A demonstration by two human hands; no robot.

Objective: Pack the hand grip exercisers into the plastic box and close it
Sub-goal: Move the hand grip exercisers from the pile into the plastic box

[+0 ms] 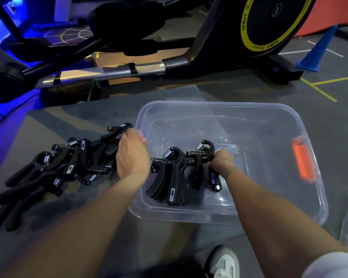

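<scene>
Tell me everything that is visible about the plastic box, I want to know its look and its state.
The plastic box is a clear, rectangular tub with rounded corners and a wide rim. It stands open on the grey floor, no lid on it. An orange latch sits on its right rim. Inside are a few black hand grip exercisers. The right hand holds one of them inside the box, and the left hand is at its left rim.

bare forearms (100,213), white sleeve (333,265), white shoe (225,261)
</scene>
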